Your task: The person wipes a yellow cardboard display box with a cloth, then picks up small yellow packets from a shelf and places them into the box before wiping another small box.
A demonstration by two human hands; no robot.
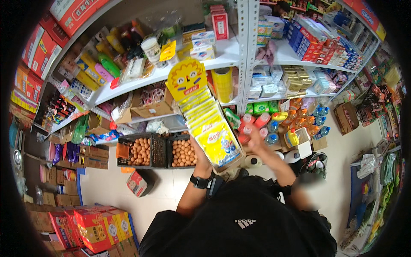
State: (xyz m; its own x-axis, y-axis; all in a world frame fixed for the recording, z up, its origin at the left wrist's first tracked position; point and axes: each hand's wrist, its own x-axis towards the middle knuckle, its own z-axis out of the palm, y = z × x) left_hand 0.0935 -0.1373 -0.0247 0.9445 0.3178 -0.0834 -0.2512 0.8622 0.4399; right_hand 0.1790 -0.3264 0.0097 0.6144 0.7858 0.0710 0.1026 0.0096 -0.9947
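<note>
My left hand (201, 160) grips the lower left side of a cardboard display box (241, 154) held up before my chest. Rows of yellow printed sachets (215, 141) fill it in overlapping layers. A yellow header card (186, 78) with a cartoon face stands at its far end. To the right of the box, my right hand (257, 141) is raised, somewhat blurred, with nothing visible in it and its fingers apart. Beyond that hand, red-capped bottles (247, 119) stand low by the shelf.
White metal shelves (221, 59) with packaged goods run across the front. Two black crates (159, 151) of eggs (184, 152) sit on the floor, near a red-topped container (138, 183). Orange and blue bottles (301, 120) stand lower right. Red cartons (93, 228) are stacked at my left.
</note>
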